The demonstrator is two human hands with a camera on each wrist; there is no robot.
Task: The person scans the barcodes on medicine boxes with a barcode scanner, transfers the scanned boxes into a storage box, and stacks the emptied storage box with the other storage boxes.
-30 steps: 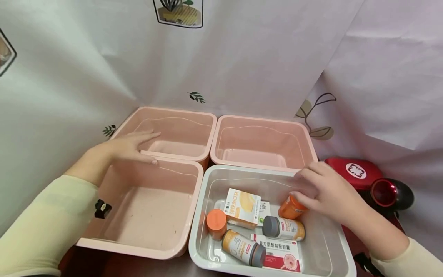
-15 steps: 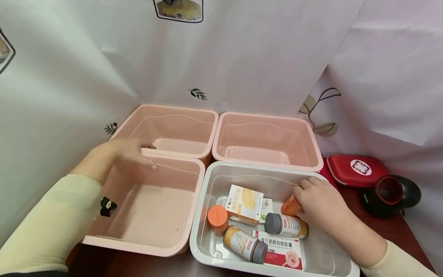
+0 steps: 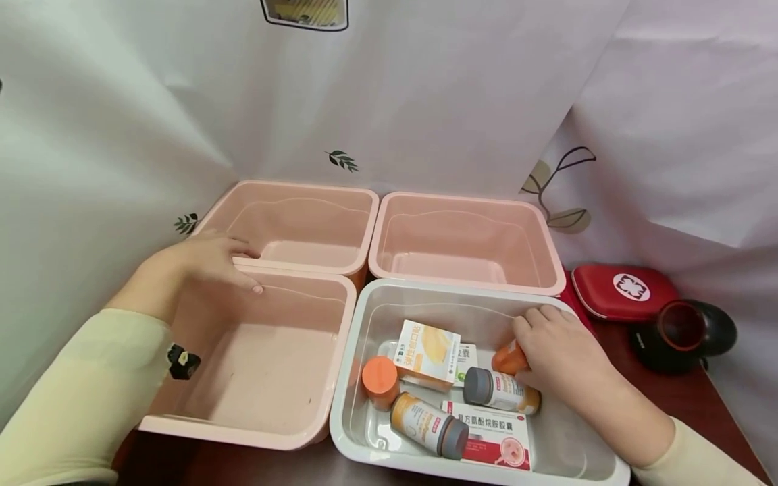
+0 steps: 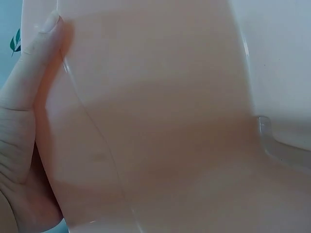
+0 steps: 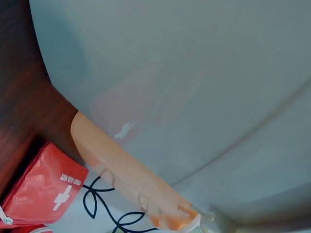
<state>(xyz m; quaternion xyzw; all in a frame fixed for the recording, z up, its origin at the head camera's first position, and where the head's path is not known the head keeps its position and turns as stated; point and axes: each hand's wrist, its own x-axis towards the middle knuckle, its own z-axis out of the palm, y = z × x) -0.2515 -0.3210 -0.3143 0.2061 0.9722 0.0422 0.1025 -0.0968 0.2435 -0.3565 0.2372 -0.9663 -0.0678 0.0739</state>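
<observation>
Gripping from above, my right hand [image 3: 562, 347] curls over the orange bottle [image 3: 509, 358] near the far right corner of the grey bin [image 3: 385, 324]; the hand hides much of it, so I cannot tell exactly where my fingertips press. This downward hold makes sense, I judge, because the wall stands close beyond my knuckles and a grey-capped bottle [image 3: 501, 391] lies just on the near side, leaving little room around it. Left of that grip, a yellow-and-white box [image 3: 427, 351] partly covers a green-and-white box [image 3: 467, 361], and an orange-capped bottle [image 3: 381, 378] stands upright farther left. Nearer me, another bottle [image 3: 422, 422] lies slanted beside a red-and-white box [image 3: 495, 435], overlapping it in view. My left hand [image 3: 203, 260] spreads across the rim, thumb straight inside the front pink bin [image 3: 267, 378], fingers over into the rear pink bin [image 3: 310, 216], probably for support.
</observation>
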